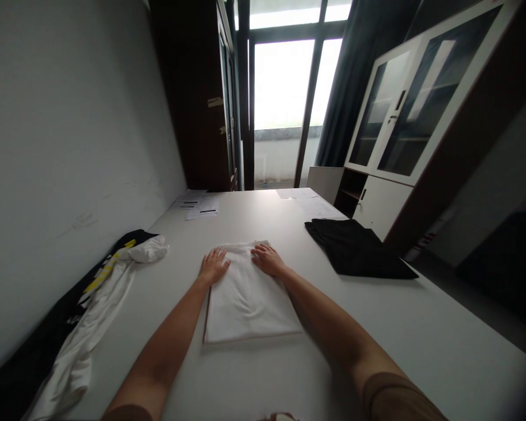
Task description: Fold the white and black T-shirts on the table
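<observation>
A folded white cloth garment (249, 304) lies flat on the white table (254, 380), with a few creases across its middle. Flat on its far left corner rests my left hand (214, 266), fingers spread. My right hand (267, 259) presses on the far right part of the cloth, its fingers stretched out and pointing left. Neither hand grips anything. What kind of garment it is cannot be made out from the folded shape.
Folded black cloth (359, 248) lies at the table's right edge. Along the left wall sit crumpled white cloth (109, 298) and black cloth with yellow print (61, 310). Papers (199, 204) lie at the far left, more sheets (313, 204) at the far right. A cabinet (377, 175) stands beyond.
</observation>
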Available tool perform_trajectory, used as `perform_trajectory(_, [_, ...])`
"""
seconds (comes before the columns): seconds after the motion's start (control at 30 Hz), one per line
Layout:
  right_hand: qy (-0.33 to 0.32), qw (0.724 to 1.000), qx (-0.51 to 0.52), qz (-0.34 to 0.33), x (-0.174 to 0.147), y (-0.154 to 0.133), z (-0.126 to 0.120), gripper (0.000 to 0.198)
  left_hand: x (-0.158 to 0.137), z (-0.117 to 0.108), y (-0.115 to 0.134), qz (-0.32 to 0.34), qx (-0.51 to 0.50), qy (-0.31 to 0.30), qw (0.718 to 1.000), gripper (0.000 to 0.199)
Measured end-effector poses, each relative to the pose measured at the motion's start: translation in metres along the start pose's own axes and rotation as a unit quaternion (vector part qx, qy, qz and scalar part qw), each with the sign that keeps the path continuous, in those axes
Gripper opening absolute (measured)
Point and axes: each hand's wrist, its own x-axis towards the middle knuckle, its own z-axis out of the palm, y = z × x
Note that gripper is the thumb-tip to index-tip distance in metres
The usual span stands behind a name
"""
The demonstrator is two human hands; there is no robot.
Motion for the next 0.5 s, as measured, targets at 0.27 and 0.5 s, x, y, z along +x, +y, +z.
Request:
perform_trajectory(0.27, [0.008, 0.999, -0.026, 0.046, -0.001, 0.001, -0.002, 0.043, 0.002, 0.003, -0.008, 0.017, 0.001, 0.048, 0.999, 0.055])
perform_trajectory(0.5, [-0.007, 0.999, -0.030, 0.016, -0.003, -0.003, -0.003, 0.047, 0.002, -0.003, 0.008, 0.043, 0.032, 0.056, 0.997, 0.046])
